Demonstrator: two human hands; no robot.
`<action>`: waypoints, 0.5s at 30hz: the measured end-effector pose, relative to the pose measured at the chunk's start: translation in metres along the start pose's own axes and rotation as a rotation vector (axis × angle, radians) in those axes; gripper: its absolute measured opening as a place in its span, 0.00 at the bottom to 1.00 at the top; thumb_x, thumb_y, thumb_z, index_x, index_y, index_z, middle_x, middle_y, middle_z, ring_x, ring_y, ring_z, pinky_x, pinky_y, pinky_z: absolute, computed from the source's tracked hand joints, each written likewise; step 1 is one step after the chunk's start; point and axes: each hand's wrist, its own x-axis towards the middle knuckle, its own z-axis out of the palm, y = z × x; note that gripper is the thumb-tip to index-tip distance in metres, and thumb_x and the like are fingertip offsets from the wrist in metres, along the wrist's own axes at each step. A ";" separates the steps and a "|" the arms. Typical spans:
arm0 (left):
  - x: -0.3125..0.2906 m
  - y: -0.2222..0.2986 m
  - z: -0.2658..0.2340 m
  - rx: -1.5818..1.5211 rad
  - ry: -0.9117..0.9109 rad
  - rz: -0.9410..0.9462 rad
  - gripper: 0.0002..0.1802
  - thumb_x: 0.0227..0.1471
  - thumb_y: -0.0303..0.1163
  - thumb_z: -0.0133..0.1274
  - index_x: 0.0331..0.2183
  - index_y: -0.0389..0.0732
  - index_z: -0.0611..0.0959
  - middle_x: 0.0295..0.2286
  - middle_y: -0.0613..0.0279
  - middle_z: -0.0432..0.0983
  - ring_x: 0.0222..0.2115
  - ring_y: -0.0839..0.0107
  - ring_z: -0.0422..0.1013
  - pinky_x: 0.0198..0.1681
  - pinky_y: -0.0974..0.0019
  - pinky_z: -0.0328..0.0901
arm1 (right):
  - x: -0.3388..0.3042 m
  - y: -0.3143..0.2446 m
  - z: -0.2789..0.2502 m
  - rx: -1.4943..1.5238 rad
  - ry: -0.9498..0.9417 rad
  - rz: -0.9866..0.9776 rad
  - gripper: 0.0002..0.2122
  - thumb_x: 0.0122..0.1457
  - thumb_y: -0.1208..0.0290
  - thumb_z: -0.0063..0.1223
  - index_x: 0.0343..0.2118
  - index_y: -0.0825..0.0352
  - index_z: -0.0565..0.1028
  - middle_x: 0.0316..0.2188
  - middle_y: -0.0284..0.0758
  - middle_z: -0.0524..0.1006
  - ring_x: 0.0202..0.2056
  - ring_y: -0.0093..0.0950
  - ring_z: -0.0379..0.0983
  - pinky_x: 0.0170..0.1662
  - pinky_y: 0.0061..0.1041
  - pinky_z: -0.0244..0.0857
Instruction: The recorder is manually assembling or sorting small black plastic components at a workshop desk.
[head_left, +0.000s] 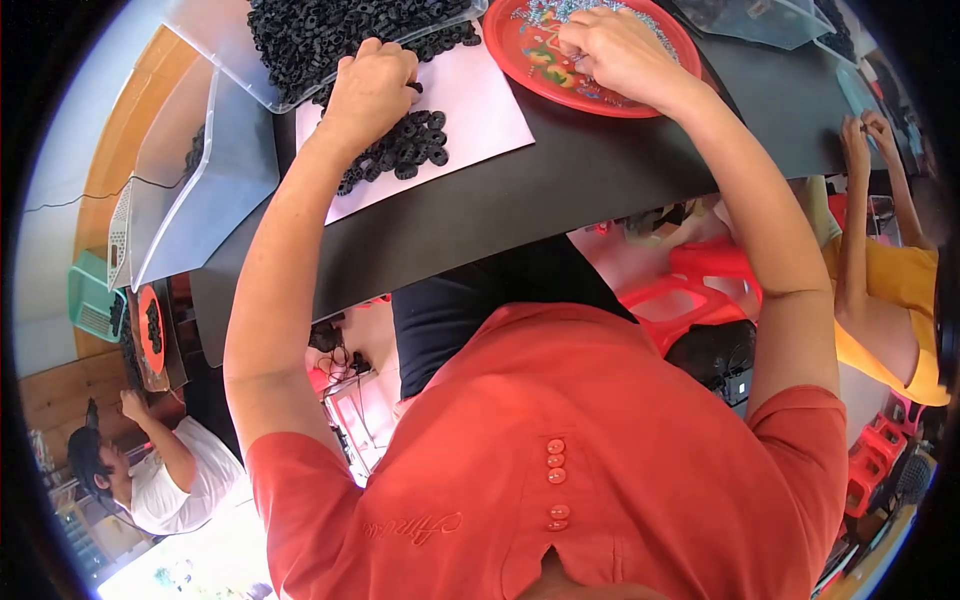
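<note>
My left hand (372, 92) is curled over a white sheet (490, 125), with a small black plastic part showing at its fingertips. Below and beside it on the sheet lies a loose pile of black ringlike plastic parts (410, 145). More of these parts fill a clear plastic bin (275, 95) at the far side, some spilling over its near edge. My right hand (620, 55) reaches into a round red tray (590, 104) strewn with small silvery metal pieces. Its fingers are bent and drawn together down among them; whatever they hold is hidden.
A clear bin (190, 215) stands tilted at the dark table's left, and another (760, 22) sits at the far right. One person in white (185, 480) is at lower left, another in yellow (880, 300) at right. Red stools (700, 285) stand below the table.
</note>
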 end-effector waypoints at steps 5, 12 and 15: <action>0.000 0.009 -0.001 -0.184 0.107 -0.094 0.09 0.35 0.28 0.61 0.23 0.37 0.79 0.23 0.58 0.74 0.29 0.61 0.71 0.34 0.60 0.66 | 0.005 -0.016 -0.016 -0.005 -0.083 0.069 0.05 0.49 0.72 0.49 0.26 0.67 0.75 0.26 0.46 0.76 0.31 0.45 0.73 0.34 0.42 0.64; -0.013 0.039 -0.033 -1.128 0.179 -0.500 0.07 0.42 0.26 0.62 0.27 0.35 0.81 0.22 0.65 0.76 0.22 0.77 0.69 0.29 0.74 0.65 | 0.016 -0.006 0.025 0.072 0.149 -0.196 0.05 0.48 0.74 0.55 0.28 0.66 0.74 0.31 0.34 0.73 0.38 0.34 0.70 0.41 0.35 0.61; -0.022 0.041 -0.035 -1.319 0.225 -0.542 0.09 0.45 0.23 0.60 0.32 0.32 0.80 0.24 0.61 0.77 0.24 0.75 0.71 0.29 0.74 0.66 | 0.019 0.002 0.037 0.079 0.104 -0.217 0.02 0.47 0.77 0.51 0.24 0.67 0.75 0.28 0.38 0.75 0.35 0.37 0.73 0.37 0.38 0.64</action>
